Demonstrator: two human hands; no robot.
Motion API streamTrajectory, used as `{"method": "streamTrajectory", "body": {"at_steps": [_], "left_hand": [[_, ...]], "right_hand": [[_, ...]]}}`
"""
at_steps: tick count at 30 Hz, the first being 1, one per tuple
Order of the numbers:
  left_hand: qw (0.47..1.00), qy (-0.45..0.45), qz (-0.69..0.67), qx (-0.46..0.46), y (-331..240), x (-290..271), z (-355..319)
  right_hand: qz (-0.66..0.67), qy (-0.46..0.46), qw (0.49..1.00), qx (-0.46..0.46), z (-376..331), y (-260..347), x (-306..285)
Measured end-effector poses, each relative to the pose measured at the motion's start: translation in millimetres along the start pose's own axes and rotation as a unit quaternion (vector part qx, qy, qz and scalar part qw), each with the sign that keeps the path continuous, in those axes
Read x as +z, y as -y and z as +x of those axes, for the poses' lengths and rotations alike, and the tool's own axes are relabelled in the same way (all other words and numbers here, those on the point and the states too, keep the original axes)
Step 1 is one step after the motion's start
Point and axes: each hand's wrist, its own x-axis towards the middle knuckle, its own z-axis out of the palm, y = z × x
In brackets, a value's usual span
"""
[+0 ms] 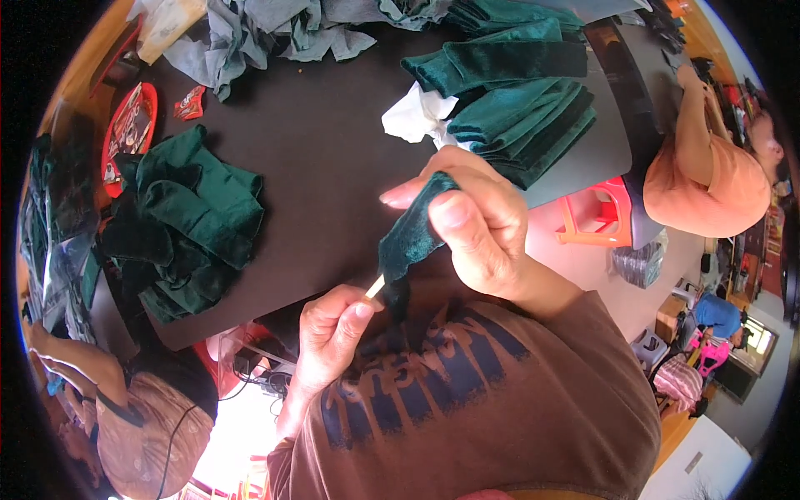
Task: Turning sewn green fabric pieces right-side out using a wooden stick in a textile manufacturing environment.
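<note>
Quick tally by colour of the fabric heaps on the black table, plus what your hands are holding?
Dark green velvet heaps: 2 (left, right)
Grey cloth heaps: 1
White cloth: 1
Green velvet piece in right hand: 1
Pale stick in left hand: 1
Total: 6

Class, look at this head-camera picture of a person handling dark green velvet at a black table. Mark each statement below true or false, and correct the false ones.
1. The right hand pinches a dark green velvet piece. True.
2. The left hand holds a pair of scissors. False: it holds a thin pale stick.
3. A stack of folded green velvet lies on the black table. True.
4. The stool beside the table is blue. False: it is red-orange.
5. The crumpled white cloth lies on the floor. False: it is on the table.
</note>
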Motion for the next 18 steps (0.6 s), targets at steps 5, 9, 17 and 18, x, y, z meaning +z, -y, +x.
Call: {"method": "streamTrajectory", "body": {"at_steps": [5, 9, 17, 18], "left_hand": [[1.000, 0.013, 0.005, -0.005, -5.8, 4.0, 4.8], [1.000, 0.011, 0.014, -0.017, -2.9, 2.1, 5.3], [0.996, -0.067, -0.034, -0.037, 9.6, -4.1, 0.9], [0.997, -0.063, -0.035, -0.035, 8.9, -3.8, 0.5]], "right_hand": [[0.066, 0.019, 0.995, 0.066, -8.4, 1.7, 8.1], [0.033, 0.006, 0.997, 0.063, -7.3, 1.9, -2.4], [-0.046, -0.164, 0.984, 0.048, 16.2, 11.3, -43.7], [-0.068, -0.173, 0.981, 0.045, 20.5, 9.9, -50.8]]}}
